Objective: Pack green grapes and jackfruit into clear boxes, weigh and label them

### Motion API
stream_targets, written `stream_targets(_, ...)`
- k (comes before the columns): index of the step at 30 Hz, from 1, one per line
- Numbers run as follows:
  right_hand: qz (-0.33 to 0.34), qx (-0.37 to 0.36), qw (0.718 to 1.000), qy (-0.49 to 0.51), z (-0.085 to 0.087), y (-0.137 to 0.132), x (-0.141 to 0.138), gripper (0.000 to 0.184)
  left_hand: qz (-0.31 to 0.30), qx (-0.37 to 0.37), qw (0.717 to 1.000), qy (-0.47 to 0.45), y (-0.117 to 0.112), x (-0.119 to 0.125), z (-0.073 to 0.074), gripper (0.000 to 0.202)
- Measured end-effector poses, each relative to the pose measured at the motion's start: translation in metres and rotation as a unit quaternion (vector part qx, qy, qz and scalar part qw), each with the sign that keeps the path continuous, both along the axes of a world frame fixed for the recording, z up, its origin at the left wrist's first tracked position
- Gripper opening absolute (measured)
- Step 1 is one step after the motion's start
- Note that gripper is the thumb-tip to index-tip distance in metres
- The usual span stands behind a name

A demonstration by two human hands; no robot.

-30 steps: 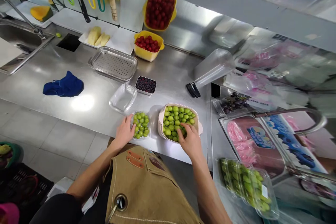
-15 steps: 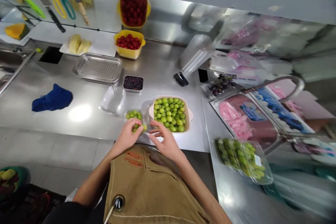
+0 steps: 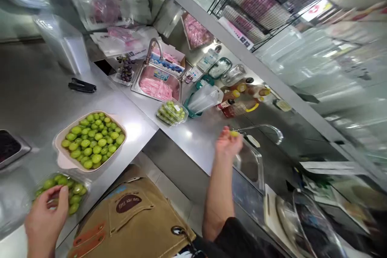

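My left hand [image 3: 46,215] is at the lower left over a small clear plastic tub of green grapes [image 3: 74,199]. Its thumb and index finger meet among the grapes; whatever they pinch is hidden. Stretched out to the right, my right hand [image 3: 227,145] holds a yellowish-green grape [image 3: 234,133] in its curled fingers, near a sink [image 3: 256,165]. A pale pink container [image 3: 65,160] full of green grapes stands on the steel counter just beyond my left hand.
A black stapler [image 3: 82,85] and stacked clear cups [image 3: 71,46] lie behind the pink container. Packed green grapes [image 3: 171,113] sit on the side counter beside a small basin of pink packets [image 3: 157,88]. Bottles [image 3: 238,107] line the wall beneath a long shelf [image 3: 242,56].
My view has swung to the right. My right hand has moved from beside the pink container far out to the right and now holds a grape. My left hand remains at the small tub.
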State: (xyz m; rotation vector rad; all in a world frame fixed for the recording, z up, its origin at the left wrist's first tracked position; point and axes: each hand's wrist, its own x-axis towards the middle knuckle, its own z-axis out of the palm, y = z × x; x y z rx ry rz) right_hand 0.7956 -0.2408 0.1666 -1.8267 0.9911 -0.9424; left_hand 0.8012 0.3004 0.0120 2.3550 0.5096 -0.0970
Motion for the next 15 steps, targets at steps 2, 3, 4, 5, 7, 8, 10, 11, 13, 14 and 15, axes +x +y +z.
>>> stream_targets(2, -0.015, 0.011, 1.0, 0.019, 0.015, -0.035, -0.019, 0.081, 0.03, -0.028, 0.998, -0.049, 0.003, -0.002, 0.001, 0.01)
stream_targets(3, -0.013, 0.016, 0.999, 0.028, 0.012, -0.043, -0.021, 0.08, 0.045, -0.036, 0.995, -0.078, 0.005, -0.002, 0.002, 0.01)
stream_targets(4, -0.012, 0.022, 0.999, 0.035, 0.004, -0.045, -0.018, 0.076, 0.044, -0.029, 0.994, -0.094, 0.007, -0.001, 0.003, 0.013)
stream_targets(5, -0.008, 0.029, 0.999, 0.038, -0.008, -0.039, -0.01, 0.072, 0.039, -0.021, 0.994, -0.103, 0.01, 0.0, 0.004, 0.015)
stream_targets(7, 0.002, 0.039, 0.999, 0.025, -0.035, -0.004, 0.014, 0.062, 0.035, -0.009, 0.994, -0.106, 0.017, 0.001, 0.003, 0.019)
stream_targets(8, 0.024, 0.042, 0.999, 0.015, -0.048, 0.024, 0.029, 0.059, 0.034, -0.003, 0.994, -0.106, 0.021, 0.0, 0.003, 0.02)
stream_targets(10, 0.137, 0.038, 0.99, -0.016, -0.066, 0.094, 0.06, 0.055, 0.031, 0.009, 0.994, -0.107, 0.026, -0.005, 0.0, 0.021)
stream_targets(11, 0.264, 0.022, 0.964, -0.003, -0.072, 0.132, 0.077, 0.051, 0.031, 0.013, 0.994, -0.108, 0.027, -0.009, -0.001, 0.021)
stream_targets(13, 0.507, -0.064, 0.857, 0.057, -0.08, 0.204, 0.109, 0.042, 0.034, 0.009, 0.993, -0.108, 0.026, -0.017, -0.005, 0.022)
stream_targets(14, 0.594, -0.128, 0.788, 0.096, -0.083, 0.234, 0.123, 0.042, 0.04, -0.001, 0.993, -0.107, 0.024, -0.022, -0.007, 0.023)
stream_targets(15, 0.65, -0.195, 0.721, 0.142, -0.086, 0.26, 0.135, 0.044, 0.045, -0.015, 0.993, -0.104, 0.022, -0.026, -0.008, 0.024)
